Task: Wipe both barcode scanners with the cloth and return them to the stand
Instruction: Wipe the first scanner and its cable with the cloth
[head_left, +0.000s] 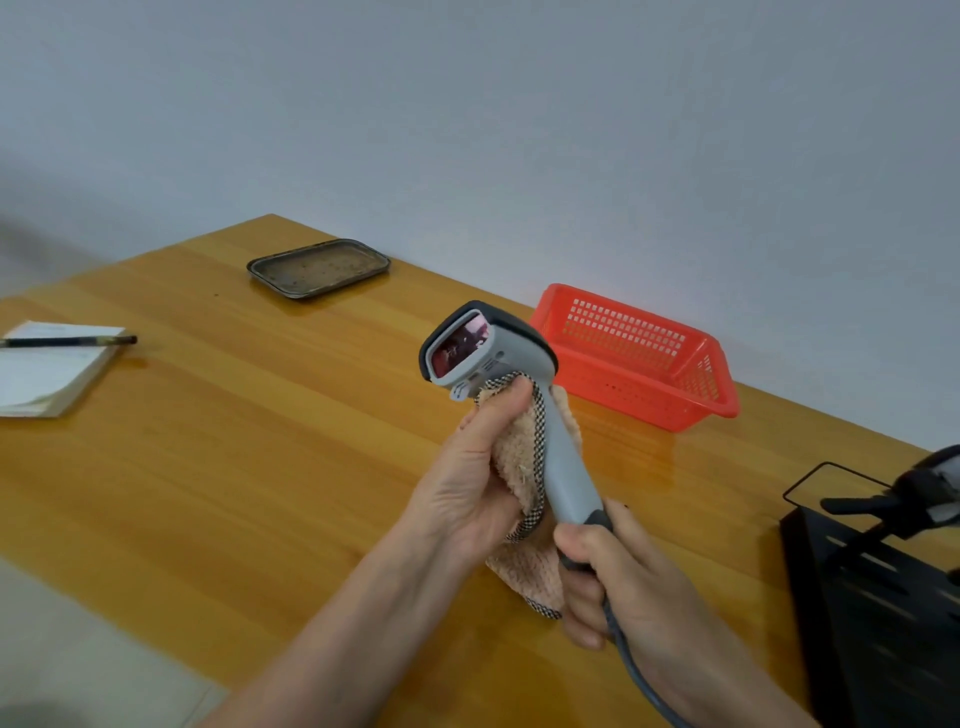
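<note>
We count 2 scanners, 1 cloth, 1 stand, 1 basket, 1 tray, 1 notepad and 1 pen, all on or above 1 wooden table.

The grey scanner is in the air over the table, at the centre of our view. Its head is tilted toward 11 o'clock and its red window faces us. The second scanner sits at 3 o'clock from it, on top of the black stand at the table's right edge, and the frame cuts it off in part.

Our 2 hands both hold firm. The right hand comes in from 5 o'clock and curls its fingers and thumb tight round the dark butt of the grey scanner's handle. The grey cable runs out below that fist toward 5 o'clock.

The left hand comes in from 7 o'clock with its palm turned to the handle. It grips the pink cloth wrapped round the handle. Its thumb presses the cloth's checkered edge against the neck just under the head, and 1 loose end hangs down toward 6 o'clock.

From the grey scanner, the red basket lies at 2 o'clock. The metal tray lies at 11 o'clock. The notepad lies at 9 o'clock with the pen across its top.
</note>
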